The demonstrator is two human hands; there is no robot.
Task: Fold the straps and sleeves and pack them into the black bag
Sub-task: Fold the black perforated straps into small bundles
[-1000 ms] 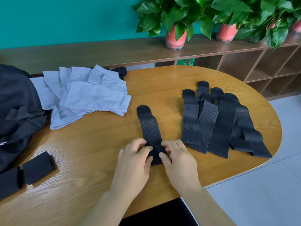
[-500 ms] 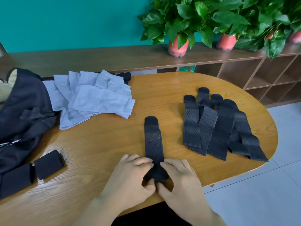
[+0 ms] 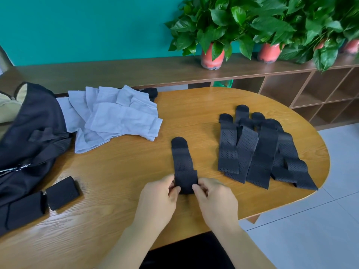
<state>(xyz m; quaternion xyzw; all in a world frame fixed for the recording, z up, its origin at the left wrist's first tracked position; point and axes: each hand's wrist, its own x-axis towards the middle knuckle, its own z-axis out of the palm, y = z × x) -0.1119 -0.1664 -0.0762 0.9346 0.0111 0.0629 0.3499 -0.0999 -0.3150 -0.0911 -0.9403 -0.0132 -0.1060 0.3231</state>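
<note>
Black fabric bag (image 3: 29, 133): left side of the oval wooden surface (image 3: 126, 171), cut off by the frame edge; its opening cannot be made out.
Two dark folded fabric pieces (image 3: 62, 193): near the bag; whether they join it cannot be told.
Pale grey fabric sleeves (image 3: 116, 119): loose overlapping heap beside the bag, hiding most of a dark item (image 3: 151, 92) behind them.
Heap of black perforated mesh straps (image 3: 260, 152): right side, overlapping, so their count is unclear.
Single black perforated mesh strap (image 3: 182, 162): flat at centre, well apart from both heaps, rounded end away from the person, near end doubled over and partly covered by the left hand (image 3: 157, 199) and right hand (image 3: 215, 199).
Left hand: thumb and curled fingers pinch the fold's left edge.
Right hand: pinches its right edge likewise.
</note>
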